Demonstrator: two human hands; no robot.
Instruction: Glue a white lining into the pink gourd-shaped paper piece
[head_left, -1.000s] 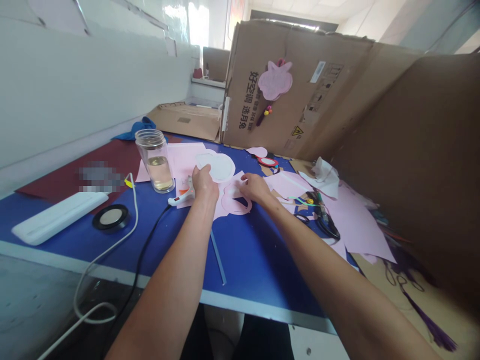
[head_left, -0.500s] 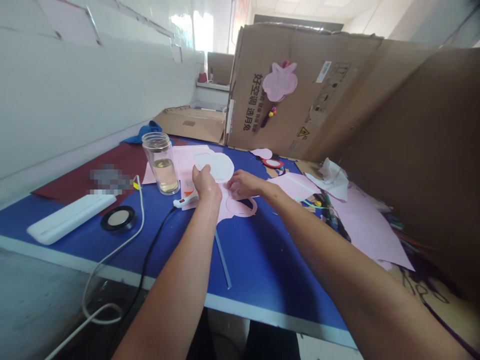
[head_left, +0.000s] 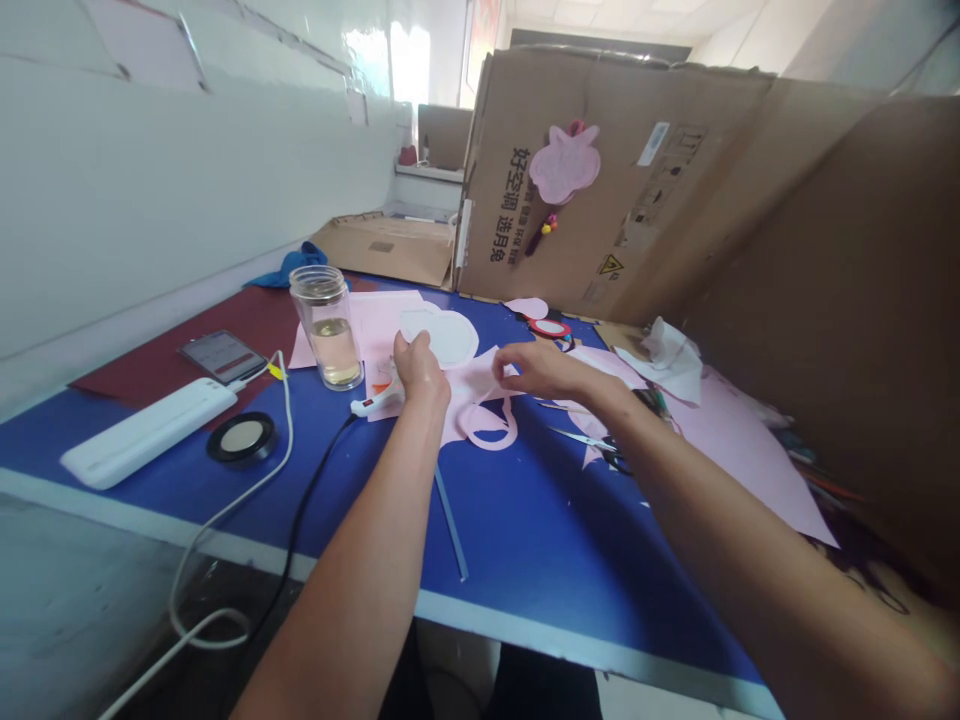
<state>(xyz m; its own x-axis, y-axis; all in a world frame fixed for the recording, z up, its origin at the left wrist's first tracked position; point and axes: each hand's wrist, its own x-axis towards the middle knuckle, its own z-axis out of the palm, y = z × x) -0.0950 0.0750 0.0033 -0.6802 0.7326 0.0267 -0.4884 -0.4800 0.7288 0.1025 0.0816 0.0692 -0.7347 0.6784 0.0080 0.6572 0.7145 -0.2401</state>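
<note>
Looks like the step in hand is sorting or placing cut paper pieces; judging from the poses, the left hand steadies one while the right works the sheet beside it.

Left hand [head_left: 421,370]: fingers curled in, thumb up at the near-left edge of the white-centred cut-out [head_left: 454,340], which it appears to grip; far-side fingers hidden. Cut-out sits just beyond the hand, pink border showing. Left forearm runs fairly straight up from the bottom edge.

Right hand [head_left: 534,366]: knuckles up, fingers bent, thumb and index tips near each other above the right edge of the pink sheet [head_left: 472,385]. Whether they pinch anything, or touch the sheet, isn't clear. Forearm slants in from lower right, above the scissors [head_left: 589,440].

Pink ring [head_left: 510,432] lies at the sheet's near edge. White-handled glue gun [head_left: 369,405] is just left of the left hand; contact not visible.

Next move, my read: calls for a light fingertip pinch on the paper, left hand steady, both clear of the glue gun's hidden tip.
</note>
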